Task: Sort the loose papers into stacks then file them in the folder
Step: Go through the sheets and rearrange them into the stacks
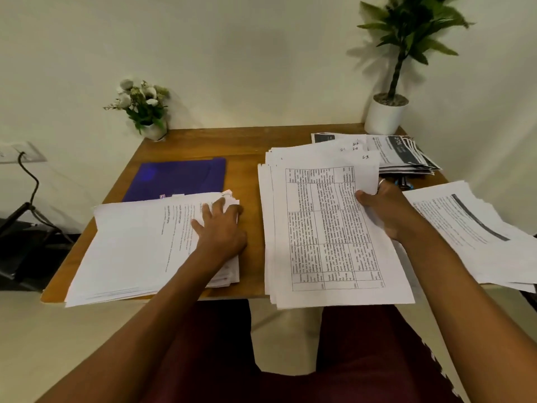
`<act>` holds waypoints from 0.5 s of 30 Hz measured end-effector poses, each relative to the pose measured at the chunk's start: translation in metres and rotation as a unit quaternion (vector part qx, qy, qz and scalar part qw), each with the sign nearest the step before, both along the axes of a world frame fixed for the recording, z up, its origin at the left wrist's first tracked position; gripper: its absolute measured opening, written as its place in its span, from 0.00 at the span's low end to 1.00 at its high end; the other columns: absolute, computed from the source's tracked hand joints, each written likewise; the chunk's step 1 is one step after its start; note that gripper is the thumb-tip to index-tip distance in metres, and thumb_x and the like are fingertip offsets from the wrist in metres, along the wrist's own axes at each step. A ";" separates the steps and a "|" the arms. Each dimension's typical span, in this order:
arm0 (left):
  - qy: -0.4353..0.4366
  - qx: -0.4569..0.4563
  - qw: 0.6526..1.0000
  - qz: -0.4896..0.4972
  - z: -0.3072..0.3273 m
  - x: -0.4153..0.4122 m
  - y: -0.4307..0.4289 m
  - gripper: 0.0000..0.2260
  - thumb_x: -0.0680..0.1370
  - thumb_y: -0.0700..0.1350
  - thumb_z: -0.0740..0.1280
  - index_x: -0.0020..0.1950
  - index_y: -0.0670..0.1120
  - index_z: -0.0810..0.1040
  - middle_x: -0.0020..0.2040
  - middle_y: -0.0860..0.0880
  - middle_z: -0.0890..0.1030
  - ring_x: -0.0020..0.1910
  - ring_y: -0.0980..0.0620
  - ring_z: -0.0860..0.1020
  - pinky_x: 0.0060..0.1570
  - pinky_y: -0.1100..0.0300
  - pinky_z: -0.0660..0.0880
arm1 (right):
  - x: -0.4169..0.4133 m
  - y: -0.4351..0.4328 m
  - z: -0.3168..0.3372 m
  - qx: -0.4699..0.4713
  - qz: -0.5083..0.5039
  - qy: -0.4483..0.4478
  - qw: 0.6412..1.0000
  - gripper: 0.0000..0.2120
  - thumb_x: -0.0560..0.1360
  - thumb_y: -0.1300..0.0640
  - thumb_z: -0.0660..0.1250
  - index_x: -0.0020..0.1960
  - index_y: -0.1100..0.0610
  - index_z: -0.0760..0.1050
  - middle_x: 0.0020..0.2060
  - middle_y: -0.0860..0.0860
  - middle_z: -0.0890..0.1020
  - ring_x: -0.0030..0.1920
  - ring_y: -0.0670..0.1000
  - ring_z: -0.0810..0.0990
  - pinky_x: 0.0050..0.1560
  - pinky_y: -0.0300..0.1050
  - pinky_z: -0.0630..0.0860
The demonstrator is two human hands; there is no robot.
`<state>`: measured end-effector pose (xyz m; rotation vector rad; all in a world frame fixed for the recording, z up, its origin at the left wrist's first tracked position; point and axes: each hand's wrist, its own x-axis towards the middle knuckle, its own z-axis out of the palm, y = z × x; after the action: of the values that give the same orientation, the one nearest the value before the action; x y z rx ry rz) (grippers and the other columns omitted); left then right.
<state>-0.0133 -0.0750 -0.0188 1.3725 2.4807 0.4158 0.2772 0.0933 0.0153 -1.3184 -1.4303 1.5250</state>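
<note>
Sorting looks well on; filing not begun. Four piles on the tabletop point(253, 245): left stack point(136, 251), middle stack point(325, 234) topped by a table-printed sheet, right stack point(476, 237) overhanging the edge, far stack point(406, 155) fanned, dark headers. Left hand point(222, 228) flat, fingers spread, pressing the left stack. Right hand point(383, 210) pinches the middle stack's top sheets at their right edge, thumb above. Blue folder point(177, 177) closed, behind the left stack, near edge under it. Piles ragged; probably need squaring before filing

Flower pot point(142, 109), potted plant point(385, 117) on table point(250, 144)
</note>
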 end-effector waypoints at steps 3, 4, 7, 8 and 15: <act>-0.004 0.005 1.000 0.000 0.000 -0.010 -0.010 0.25 0.77 0.44 0.70 0.73 0.56 0.69 0.82 0.47 0.56 0.82 0.39 0.49 0.76 0.30 0.45 | 0.003 -0.006 -0.013 -0.011 -0.006 -0.019 1.000 0.14 0.81 0.60 0.68 0.67 0.57 0.76 0.58 0.54 0.83 0.56 0.57 0.83 0.58 0.58 0.80; -0.006 0.010 1.000 -0.003 0.001 -0.012 -0.014 0.25 0.77 0.44 0.69 0.73 0.56 0.69 0.82 0.47 0.57 0.82 0.39 0.50 0.76 0.30 0.46 | 0.003 -0.008 -0.016 -0.017 -0.008 -0.017 1.000 0.13 0.81 0.60 0.68 0.66 0.56 0.76 0.58 0.54 0.84 0.55 0.57 0.84 0.57 0.58 0.80; -0.020 0.027 0.999 -0.011 0.002 -0.020 -0.023 0.24 0.77 0.43 0.69 0.72 0.54 0.70 0.82 0.47 0.58 0.81 0.40 0.52 0.76 0.30 0.47 | 0.005 -0.011 -0.022 -0.023 -0.009 -0.006 1.000 0.08 0.82 0.61 0.67 0.57 0.51 0.78 0.51 0.48 0.85 0.43 0.46 0.86 0.35 0.41 0.82; -0.024 0.032 0.999 -0.012 0.002 -0.021 -0.025 0.23 0.78 0.44 0.69 0.72 0.54 0.71 0.81 0.47 0.59 0.81 0.41 0.52 0.76 0.30 0.47 | 0.006 -0.012 -0.022 -0.021 -0.012 0.000 1.000 0.08 0.82 0.62 0.67 0.56 0.50 0.78 0.49 0.46 0.84 0.39 0.44 0.86 0.31 0.37 0.79; -0.144 0.228 0.962 -0.034 0.020 0.030 -0.011 0.21 0.82 0.58 0.62 0.71 0.49 0.74 0.72 0.49 0.75 0.70 0.45 0.74 0.66 0.53 0.70 | 0.003 -0.011 -0.025 -0.018 -0.007 0.019 1.000 0.11 0.82 0.61 0.67 0.63 0.52 0.77 0.53 0.48 0.85 0.52 0.51 0.84 0.42 0.44 0.80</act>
<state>0.0167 -0.0858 0.0017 1.4246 2.1702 1.1403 0.2800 0.0823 -0.0093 -1.3113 -1.3729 1.5649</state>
